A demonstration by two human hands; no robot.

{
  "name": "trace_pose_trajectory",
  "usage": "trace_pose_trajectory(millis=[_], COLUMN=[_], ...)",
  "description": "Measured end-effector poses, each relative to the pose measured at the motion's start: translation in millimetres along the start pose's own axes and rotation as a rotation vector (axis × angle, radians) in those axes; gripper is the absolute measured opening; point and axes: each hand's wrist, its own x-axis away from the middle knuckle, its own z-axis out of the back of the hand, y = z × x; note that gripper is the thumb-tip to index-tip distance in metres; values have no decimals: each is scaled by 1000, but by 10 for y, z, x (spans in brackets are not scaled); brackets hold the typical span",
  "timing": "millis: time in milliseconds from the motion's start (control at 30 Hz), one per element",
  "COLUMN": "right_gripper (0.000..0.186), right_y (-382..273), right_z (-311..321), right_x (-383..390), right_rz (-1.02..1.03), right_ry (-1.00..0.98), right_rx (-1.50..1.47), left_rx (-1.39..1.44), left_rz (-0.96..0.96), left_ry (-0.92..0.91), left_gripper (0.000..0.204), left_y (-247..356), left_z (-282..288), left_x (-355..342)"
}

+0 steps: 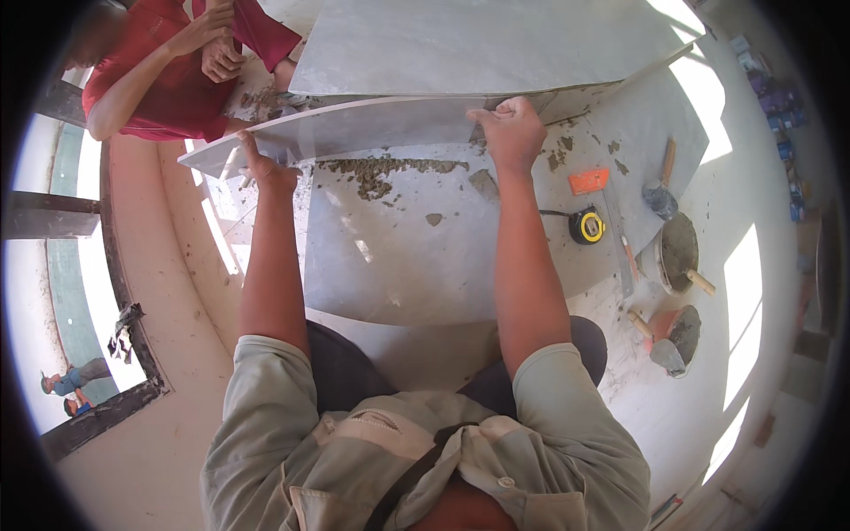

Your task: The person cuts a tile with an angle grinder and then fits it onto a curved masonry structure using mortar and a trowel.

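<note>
While tilted, tile (372,124) gripped between both hands.

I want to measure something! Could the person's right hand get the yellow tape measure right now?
Probably not right away. The right hand is gripping the edge of the big grey tile. The yellow tape measure lies in the open beside that arm, nothing covering it, so it looks reachable once the tile is let go.

shirt: pale green, short sleeves | collar buttoned | trousers: dark | forearms bare
</note>
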Motion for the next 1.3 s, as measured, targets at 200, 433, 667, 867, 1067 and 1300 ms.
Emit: trace_pose_trajectory(millis=[200, 433, 667, 867, 1067, 1300], right_gripper=[43, 39, 39, 40, 41, 41], right_y=[132, 66, -15, -50, -10, -57], right_z=[24, -21, -38, -50, -60, -94], right_x=[-55, -28, -33, 13, -2, 7], right_rz=[2, -66, -131, -149, -138, -124], right_ry=[-64, -42, -48, -29, 1, -9], right_rx=[15, -142, -109, -121, -88, -90], left_rx=[115, 189, 307, -99, -48, -735], left_rz=[47, 45, -15, -196, -199, -458], left_ry=[-43, -61, 92, 249, 241, 201], left_gripper=[98, 89, 124, 159, 157, 166], left_y=[40, 28, -116, -373, -370, -795], left_z=[-285, -277, -239, -400, -496, -486], left_x=[236, 74, -62, 108, 207, 335])
